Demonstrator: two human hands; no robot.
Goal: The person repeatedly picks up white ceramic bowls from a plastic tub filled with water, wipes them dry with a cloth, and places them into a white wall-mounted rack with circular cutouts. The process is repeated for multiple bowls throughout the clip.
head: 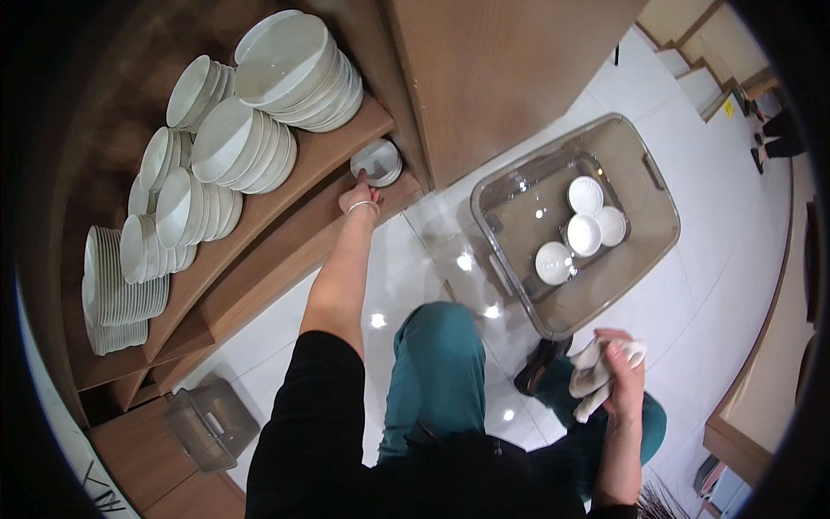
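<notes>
My left hand [360,196] reaches into the lower compartment of a wooden shelf unit, a band around its wrist. Its extended index finger overlaps the near rim of a short stack of small white dishes [378,159]. Whether the other fingers grip the stack is hard to make out. A crumpled white cloth [589,376] is bunched in my right hand [624,379], above my bent knee. In front of that hand, a grey translucent plastic tub [499,272] stands on the floor. Several small white bowls [584,235] lie inside it, some overlapping.
Stacks of large white bowls [246,146] and white plates [133,285] fill the upper shelf board [285,178]. A smaller grey bin [214,425] is at lower left. A brown wooden panel [493,78] rises beyond the shelf. Another person's legs [781,136] show at far right, near steps.
</notes>
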